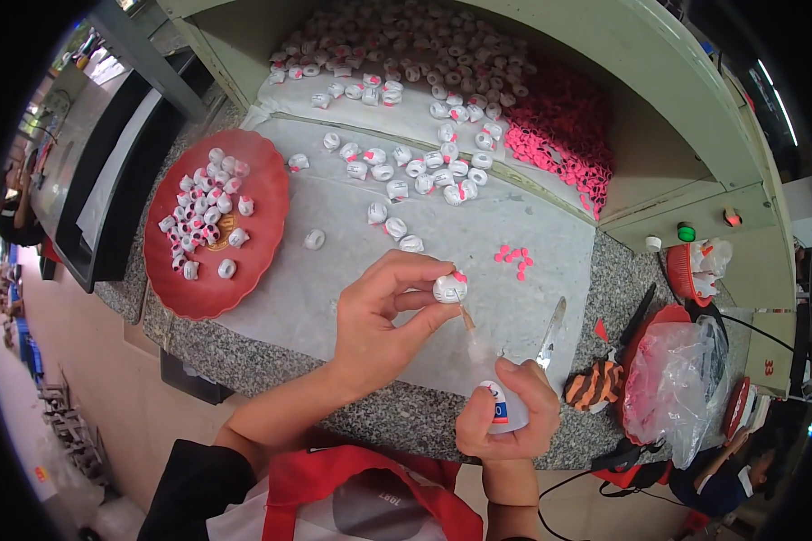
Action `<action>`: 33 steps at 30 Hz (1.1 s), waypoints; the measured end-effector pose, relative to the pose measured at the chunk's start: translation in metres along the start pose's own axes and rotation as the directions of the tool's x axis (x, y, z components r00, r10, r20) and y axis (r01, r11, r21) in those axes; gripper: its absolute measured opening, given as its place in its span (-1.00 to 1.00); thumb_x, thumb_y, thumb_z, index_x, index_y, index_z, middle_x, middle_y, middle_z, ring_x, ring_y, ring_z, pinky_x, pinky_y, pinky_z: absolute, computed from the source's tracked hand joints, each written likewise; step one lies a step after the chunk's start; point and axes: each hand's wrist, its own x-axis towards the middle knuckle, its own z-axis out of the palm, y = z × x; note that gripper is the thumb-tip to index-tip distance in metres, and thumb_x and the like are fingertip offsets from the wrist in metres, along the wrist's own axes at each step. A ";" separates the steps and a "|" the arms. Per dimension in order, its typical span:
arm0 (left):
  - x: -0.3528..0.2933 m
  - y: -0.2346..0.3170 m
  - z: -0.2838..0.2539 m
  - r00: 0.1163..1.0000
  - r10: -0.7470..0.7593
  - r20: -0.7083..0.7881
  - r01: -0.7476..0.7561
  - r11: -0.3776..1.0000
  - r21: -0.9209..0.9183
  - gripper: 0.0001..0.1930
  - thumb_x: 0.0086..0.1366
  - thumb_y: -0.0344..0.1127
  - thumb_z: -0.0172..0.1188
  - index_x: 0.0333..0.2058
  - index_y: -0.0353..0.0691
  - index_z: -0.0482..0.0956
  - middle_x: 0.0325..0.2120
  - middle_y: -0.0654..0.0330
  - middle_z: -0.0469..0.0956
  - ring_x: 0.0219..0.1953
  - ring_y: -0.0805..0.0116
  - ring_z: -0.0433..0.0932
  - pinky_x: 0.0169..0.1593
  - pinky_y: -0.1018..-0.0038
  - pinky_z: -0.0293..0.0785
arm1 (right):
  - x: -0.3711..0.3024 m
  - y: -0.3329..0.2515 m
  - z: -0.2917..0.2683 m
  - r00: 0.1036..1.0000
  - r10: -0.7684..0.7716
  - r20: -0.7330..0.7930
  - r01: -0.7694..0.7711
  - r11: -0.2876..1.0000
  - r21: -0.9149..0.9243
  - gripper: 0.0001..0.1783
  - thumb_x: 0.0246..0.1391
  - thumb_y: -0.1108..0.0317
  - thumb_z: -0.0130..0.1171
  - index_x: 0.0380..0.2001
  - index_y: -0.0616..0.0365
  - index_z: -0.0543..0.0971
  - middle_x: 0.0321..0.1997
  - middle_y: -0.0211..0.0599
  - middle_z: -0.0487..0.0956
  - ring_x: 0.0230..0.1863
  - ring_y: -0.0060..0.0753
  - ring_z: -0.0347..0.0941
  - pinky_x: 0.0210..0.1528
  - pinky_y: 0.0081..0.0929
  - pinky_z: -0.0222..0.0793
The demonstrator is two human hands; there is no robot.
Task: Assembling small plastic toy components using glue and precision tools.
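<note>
My left hand (374,316) pinches a small white ball-like piece (449,289) with dark lines and a pink spot on top, between thumb and fingertips. A white squeeze bottle (512,413) with a blue and red label is wrapped in my right hand (534,410). Its thin tan nozzle (466,317) points up and reaches the underside of the white piece; I cannot tell whether they touch. Several small pink bits (521,261) lie on the white sheet (307,288) to the right of my left hand. A flat metal blade (553,332) rests near my right hand.
A red scalloped plate (275,194) of white pieces stands at the left. More white pieces (447,162) spread toward the shelf, beside a heap of pink parts (555,144). At the right are an orange-black striped bundle (595,386) and a plastic bag (672,379) on a red dish.
</note>
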 end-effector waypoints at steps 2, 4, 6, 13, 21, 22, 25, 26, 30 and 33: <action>0.000 0.000 0.001 1.000 0.005 0.005 -0.005 1.000 0.010 -0.67 -0.03 -0.70 0.14 -0.22 -0.37 0.43 -0.25 0.14 0.37 -0.19 0.39 0.47 -0.11 0.51 0.50 | 0.001 0.001 0.001 1.000 -0.002 -0.020 0.003 1.000 0.024 -0.65 -0.28 0.52 0.05 -0.29 0.34 0.36 -0.52 -0.15 0.39 -0.62 -0.44 0.29 -0.56 -0.60 0.27; 0.000 0.000 0.000 1.000 -0.001 0.000 0.001 1.000 -0.003 -0.67 -0.03 -0.71 0.14 -0.22 -0.37 0.42 -0.24 0.13 0.37 -0.17 0.37 0.46 -0.10 0.50 0.50 | 0.002 0.002 0.002 1.000 -0.006 -0.018 0.007 0.999 0.048 -0.65 -0.28 0.53 0.04 -0.29 0.35 0.35 -0.55 -0.18 0.37 -0.65 -0.47 0.26 -0.60 -0.61 0.23; -0.001 -0.001 -0.001 1.000 0.011 0.010 -0.011 1.000 0.000 -0.67 -0.02 -0.71 0.12 -0.21 -0.40 0.41 -0.23 0.11 0.36 -0.16 0.35 0.45 -0.11 0.49 0.49 | 0.003 0.003 0.003 1.000 -0.012 -0.014 0.013 0.997 0.072 -0.65 -0.29 0.54 0.03 -0.29 0.35 0.35 -0.59 -0.21 0.35 -0.69 -0.49 0.23 -0.64 -0.62 0.20; -0.001 -0.001 -0.002 0.999 0.029 0.014 -0.030 0.999 0.018 -0.65 -0.03 -0.74 0.10 -0.20 -0.42 0.39 -0.21 0.09 0.36 -0.15 0.34 0.44 -0.12 0.48 0.49 | 0.003 0.004 0.007 0.999 -0.021 -0.033 0.024 0.995 0.094 -0.61 -0.33 0.54 0.08 -0.27 0.30 0.36 -0.67 -0.33 0.35 -0.76 -0.52 0.17 -0.72 -0.64 0.11; -0.001 -0.002 -0.002 0.999 0.039 0.016 -0.039 0.999 0.004 -0.65 -0.03 -0.76 0.10 -0.20 -0.42 0.40 -0.21 0.08 0.35 -0.16 0.36 0.44 -0.12 0.49 0.49 | 0.003 0.002 0.005 0.999 -0.029 -0.028 0.031 0.996 0.085 -0.58 -0.37 0.53 0.15 -0.27 0.26 0.39 -0.67 -0.38 0.41 -0.79 -0.53 0.18 -0.75 -0.65 0.08; -0.001 -0.002 -0.002 0.999 0.047 0.023 -0.048 0.999 0.004 -0.65 -0.04 -0.76 0.10 -0.20 -0.41 0.40 -0.21 0.08 0.35 -0.17 0.36 0.44 -0.12 0.49 0.50 | 0.003 0.002 0.004 0.999 -0.035 -0.026 0.037 0.996 0.081 -0.58 -0.37 0.53 0.14 -0.27 0.27 0.38 -0.67 -0.38 0.41 -0.79 -0.53 0.18 -0.75 -0.65 0.08; -0.003 -0.003 -0.005 0.999 0.049 0.021 -0.050 0.997 0.057 -0.64 -0.03 -0.76 0.10 -0.20 -0.41 0.40 -0.21 0.07 0.35 -0.17 0.37 0.44 -0.13 0.50 0.50 | 0.003 0.003 0.009 0.997 -0.052 -0.060 0.056 0.996 0.076 -0.59 -0.36 0.54 0.12 -0.28 0.28 0.38 -0.66 -0.38 0.42 -0.79 -0.53 0.18 -0.75 -0.65 0.07; -0.002 -0.002 -0.004 0.998 0.052 0.021 -0.053 0.997 0.051 -0.64 -0.03 -0.76 0.10 -0.20 -0.41 0.40 -0.21 0.07 0.35 -0.17 0.37 0.44 -0.13 0.50 0.50 | 0.003 0.003 0.009 0.993 -0.056 -0.102 0.063 0.996 0.062 -0.61 -0.35 0.55 0.11 -0.29 0.28 0.39 -0.66 -0.38 0.42 -0.80 -0.54 0.18 -0.76 -0.65 0.08; -0.002 -0.001 -0.002 0.998 0.055 0.026 -0.056 0.998 0.022 -0.64 -0.03 -0.75 0.10 -0.20 -0.42 0.40 -0.20 0.06 0.34 -0.17 0.36 0.44 -0.13 0.50 0.50 | 0.004 -0.001 0.006 0.997 -0.037 -0.061 0.041 0.997 0.065 -0.68 -0.27 0.55 0.01 -0.31 0.35 0.36 -0.67 -0.25 0.32 -0.74 -0.49 0.18 -0.70 -0.61 0.13; -0.002 -0.001 -0.003 0.998 0.061 0.027 -0.062 0.998 0.031 -0.64 -0.03 -0.74 0.11 -0.19 -0.42 0.39 -0.20 0.06 0.33 -0.16 0.36 0.43 -0.14 0.49 0.51 | 0.004 -0.001 0.008 0.993 -0.068 -0.093 0.071 0.997 0.030 -0.69 -0.27 0.54 0.02 -0.32 0.35 0.36 -0.66 -0.23 0.33 -0.73 -0.48 0.19 -0.69 -0.60 0.15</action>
